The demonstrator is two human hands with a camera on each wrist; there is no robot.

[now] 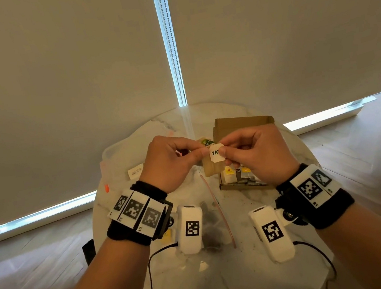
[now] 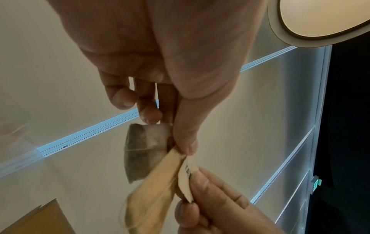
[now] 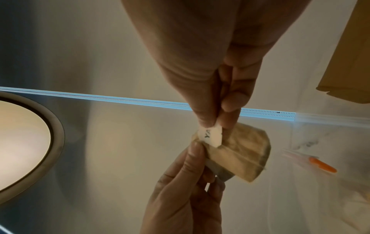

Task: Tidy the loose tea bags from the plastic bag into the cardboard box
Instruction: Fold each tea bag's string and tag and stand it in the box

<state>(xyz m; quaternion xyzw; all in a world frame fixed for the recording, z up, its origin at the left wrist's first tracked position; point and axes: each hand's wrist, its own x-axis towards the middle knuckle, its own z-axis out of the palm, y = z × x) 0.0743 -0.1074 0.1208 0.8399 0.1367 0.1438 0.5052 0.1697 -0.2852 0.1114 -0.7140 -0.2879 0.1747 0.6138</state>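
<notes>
Above the round table both my hands hold one tan tea bag [image 1: 212, 169]. My left hand [image 1: 199, 154] pinches the bag's upper edge between thumb and fingers. My right hand [image 1: 225, 151] pinches its white paper tag [image 1: 216, 153], printed "YAT". The left wrist view shows the left hand [image 2: 185, 152] gripping the tea bag [image 2: 146, 150] beside the tag [image 2: 186, 178]. In the right wrist view my right hand [image 3: 212, 126] holds the tag [image 3: 211, 137] over the tea bag [image 3: 242, 155]. The open cardboard box [image 1: 242, 122] sits just behind and below my right hand. The clear plastic bag [image 1: 217, 211] lies flat under my wrists.
Several tea bags [image 1: 239, 177] lie in the box. A white sachet [image 1: 136, 172] and an orange slider [image 1: 106, 188] lie at the table's left. Dark tea bags [image 1: 209, 227] show through the plastic bag. Black cables [image 1: 151, 272] hang from the wrist cameras. Window blinds stand behind the marble table [image 1: 243, 213].
</notes>
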